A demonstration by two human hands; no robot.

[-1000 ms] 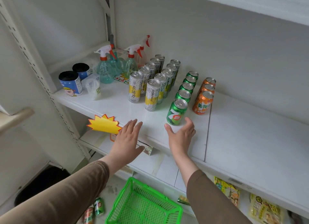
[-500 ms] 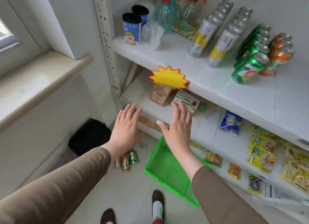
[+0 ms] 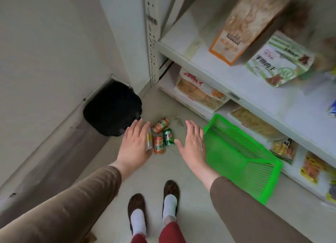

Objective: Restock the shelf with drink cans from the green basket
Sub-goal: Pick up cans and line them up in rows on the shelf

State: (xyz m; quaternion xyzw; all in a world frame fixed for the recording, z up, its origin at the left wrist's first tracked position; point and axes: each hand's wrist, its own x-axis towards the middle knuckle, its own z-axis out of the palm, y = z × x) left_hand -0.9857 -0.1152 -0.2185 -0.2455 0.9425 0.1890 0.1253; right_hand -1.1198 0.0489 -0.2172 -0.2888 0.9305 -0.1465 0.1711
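Shelf (image 3: 241, 79), white painted metal, runs up the right side with snack bags and boxes on its lower tiers; the can tier is out of view above. Floor is pale, smooth tile. Basket (image 3: 241, 162), bright green plastic mesh with slotted walls, lies tipped by the shelf foot and looks empty. A black bin (image 3: 112, 108) sits in the corner. Cans lie on the floor between bin and basket, not in the basket: smooth metal cylinders, all on their sides, two orange cans (image 3: 159, 144), one green can (image 3: 168, 137), one yellow-and-white can (image 3: 149, 142) half hidden. Left hand (image 3: 134, 146) hovers over the yellow can, fingers spread and straight, gripping nothing. Right hand (image 3: 192, 144) hovers just right of the cluster, also spread and empty. Cans lie ahead and below, between both hands; left looks nearer. Their long axes point roughly away from the person, so a side-on wrap probably suits; they may roll.
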